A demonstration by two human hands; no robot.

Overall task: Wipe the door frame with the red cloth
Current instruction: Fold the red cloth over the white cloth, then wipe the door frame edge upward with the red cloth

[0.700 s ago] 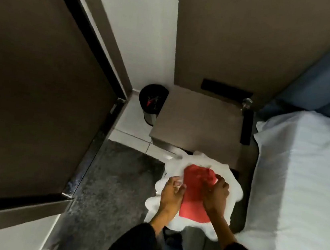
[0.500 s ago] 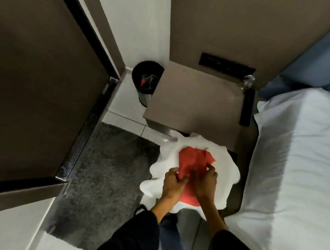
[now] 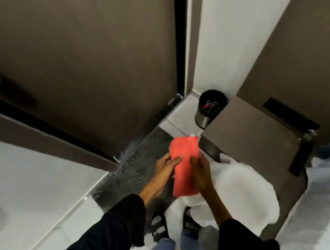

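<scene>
Seen from the head camera, the left hand [image 3: 166, 165] and the right hand [image 3: 200, 169] pinch a folded red cloth [image 3: 185, 165] from either side, fingers curled shut on its edges, while a white towel [image 3: 241, 191] drapes under the right forearm; the dark door frame [image 3: 177, 34] stands well apart, up and to the left. A firm one-hand grip on a flat pad, towel set aside, would probably serve best, with the bin [image 3: 209, 107], bedside cabinet [image 3: 253, 134] and grey mat [image 3: 145, 158] crowding the floor.
</scene>
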